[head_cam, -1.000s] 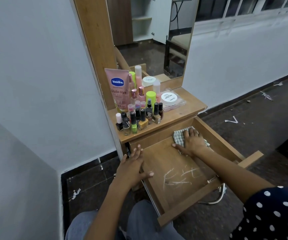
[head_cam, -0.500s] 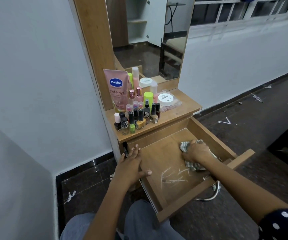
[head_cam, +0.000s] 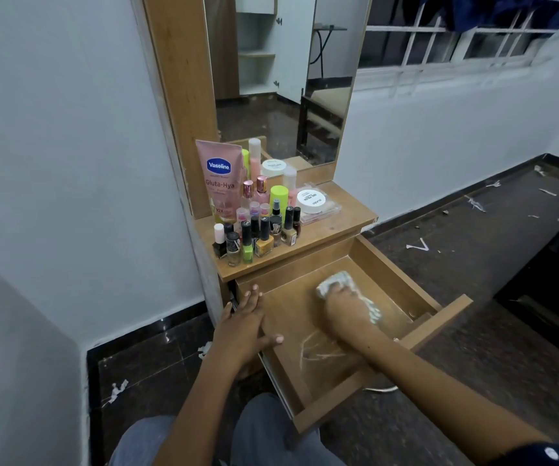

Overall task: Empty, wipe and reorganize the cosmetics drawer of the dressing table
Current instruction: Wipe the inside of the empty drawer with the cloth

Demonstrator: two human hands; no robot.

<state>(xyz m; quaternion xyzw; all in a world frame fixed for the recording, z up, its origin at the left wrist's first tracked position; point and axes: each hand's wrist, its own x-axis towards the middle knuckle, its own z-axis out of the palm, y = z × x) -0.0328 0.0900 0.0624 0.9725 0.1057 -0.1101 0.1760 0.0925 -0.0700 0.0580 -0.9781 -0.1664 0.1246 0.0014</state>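
The wooden drawer is pulled out and holds only a cloth; white scratch marks cross its floor. My right hand presses the checked cloth against the drawer floor near the back, fingers curled over it. My left hand rests flat on the drawer's left side wall, thumb inside. On the dressing table top stand the cosmetics: a pink Vaseline tube, several nail polish bottles, a lime-capped bottle and a round white jar on a clear case.
A mirror rises behind the cosmetics. A white wall stands at the left, with a barred window at upper right. Dark floor tiles carry white paint flecks. My knees sit below the drawer front.
My right hand slid the cloth from the back toward the right side of the drawer, then back up toward the middle rear. My left hand stayed on the drawer's left wall.
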